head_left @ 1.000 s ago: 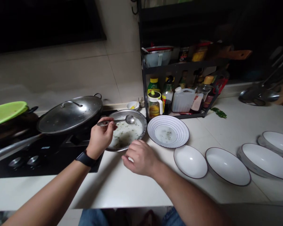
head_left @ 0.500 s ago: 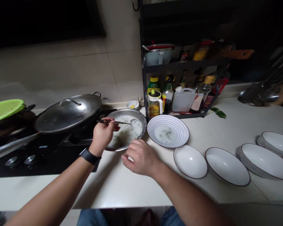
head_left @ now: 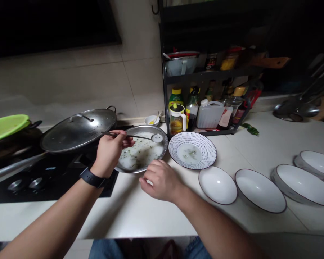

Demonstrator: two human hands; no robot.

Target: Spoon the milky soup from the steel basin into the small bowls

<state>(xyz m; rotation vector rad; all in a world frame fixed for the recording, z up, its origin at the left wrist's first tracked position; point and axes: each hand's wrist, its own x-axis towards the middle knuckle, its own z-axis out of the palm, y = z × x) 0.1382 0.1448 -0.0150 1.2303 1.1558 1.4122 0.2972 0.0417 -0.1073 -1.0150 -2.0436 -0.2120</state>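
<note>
My left hand (head_left: pixel 110 149) is closed round the dark handle of a long metal spoon (head_left: pixel 156 138), which has some white liquid in its bowl. The spoon is over a wide metal basin (head_left: pixel 165 153) of milky white soup (head_left: pixel 140 153) with small green bits in it. Close to the basin's front right rim, my right hand (head_left: pixel 162 181) is loosely curled over the counter; no object shows in its fingers. Right of the basin lies a patterned shallow plate (head_left: pixel 205 145) with a little of the same soup in it.
White bowls with dark rims (head_left: pixel 218 185) are lined up along the right side of the counter. A rack of bottles (head_left: pixel 210 114) stands behind the plate. A wok with a metal lid (head_left: pixel 81 126) and a pot under a green colander (head_left: pixel 8 126) sit on the stove at left.
My left hand has shifted a little left and up. The spoon's bowl has moved slightly right and now carries liquid. My right hand has stayed in place.
</note>
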